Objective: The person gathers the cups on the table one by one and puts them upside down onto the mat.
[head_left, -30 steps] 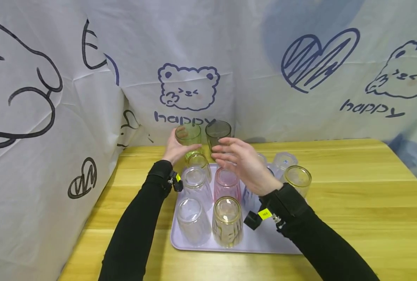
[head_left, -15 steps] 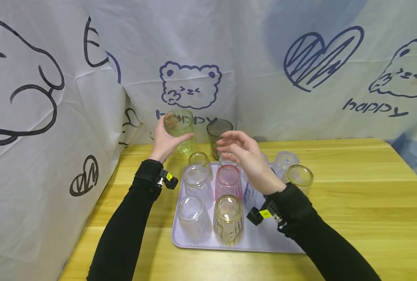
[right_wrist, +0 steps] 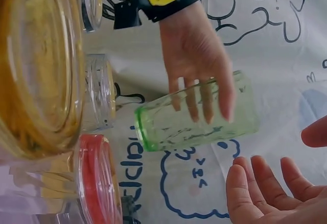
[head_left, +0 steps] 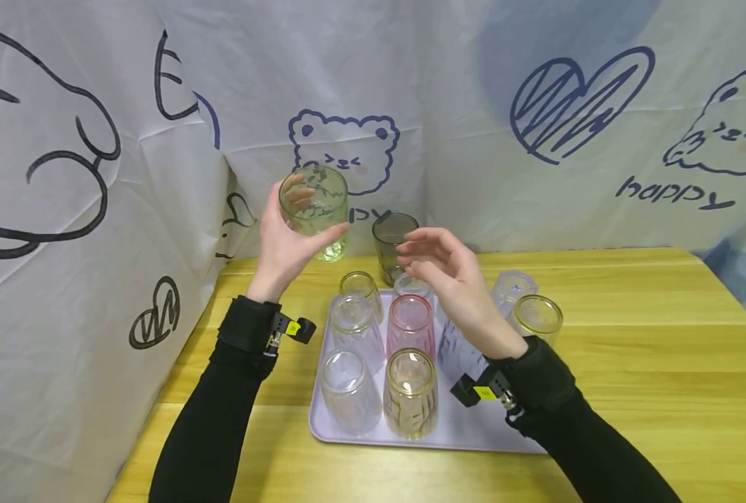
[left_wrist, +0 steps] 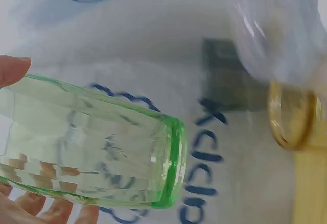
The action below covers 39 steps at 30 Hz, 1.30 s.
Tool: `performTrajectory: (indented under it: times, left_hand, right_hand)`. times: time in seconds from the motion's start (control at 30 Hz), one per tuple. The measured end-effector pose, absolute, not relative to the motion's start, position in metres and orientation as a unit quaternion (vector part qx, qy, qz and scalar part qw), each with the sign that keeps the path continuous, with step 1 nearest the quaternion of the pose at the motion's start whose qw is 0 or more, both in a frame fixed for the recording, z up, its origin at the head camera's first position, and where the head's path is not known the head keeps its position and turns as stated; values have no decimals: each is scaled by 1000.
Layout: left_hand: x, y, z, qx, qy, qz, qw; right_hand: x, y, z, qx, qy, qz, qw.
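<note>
A clear green drinking glass is held upright in the air by my left hand, thumb on the near side and fingers behind it. The left wrist view shows the green glass with its thick base toward the table. My right hand hovers over the tray's back part, fingers loosely bent and holding nothing. Behind its fingertips a dark grey glass stands upright at the table's back. In the right wrist view the right hand has thumb and fingers apart, away from the green glass.
A pale lilac tray bears several upside-down glasses, among them a pink one, a yellowish one and a clear one. An amber-rimmed glass is at the tray's right. A printed white curtain hangs behind the wooden table.
My left hand has lifted the green glass off the table's back, moving it up and slightly left. The right hand has shifted slightly up and right, away from the dark glass.
</note>
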<state>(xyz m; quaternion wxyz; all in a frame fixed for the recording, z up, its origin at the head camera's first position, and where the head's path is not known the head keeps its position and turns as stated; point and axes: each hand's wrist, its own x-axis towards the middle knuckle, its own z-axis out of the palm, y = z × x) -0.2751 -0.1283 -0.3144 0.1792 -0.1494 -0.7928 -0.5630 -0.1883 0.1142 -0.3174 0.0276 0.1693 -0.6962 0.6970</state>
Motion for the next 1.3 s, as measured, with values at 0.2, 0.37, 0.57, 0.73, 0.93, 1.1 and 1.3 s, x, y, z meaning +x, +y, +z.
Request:
performTrajectory:
  times: [0.2, 0.37, 0.57, 0.73, 0.93, 1.1, 1.3]
  left_hand:
    - [-247, -120, -297, -176, -784, -561, 201]
    - [-223, -114, -288, -215, -771, -558, 218]
    - [-198, -110, -285, -238, -764, -562, 211]
    - [-179, -106, -285, -256, -755, -572, 193]
    - [-161, -95, -293, -269, -733, -598, 179]
    - [-150, -83, -306, -272, -710, -630, 160]
    - [-143, -69, -320, -274, -671, -671, 155]
  right_hand:
    - [-179, 118, -320, 187, -691, 696, 52]
    - [-171, 121, -325, 196, -690, 692, 78]
    - [-161, 127, -334, 216, -686, 687, 101]
    - [-155, 133, -344, 247, -679, 681, 120]
    - [-148, 137, -357, 290, -659, 681, 129]
    - [-142, 140, -364, 329, -644, 676, 142]
    - [-137, 144, -370, 338, -644, 670, 147]
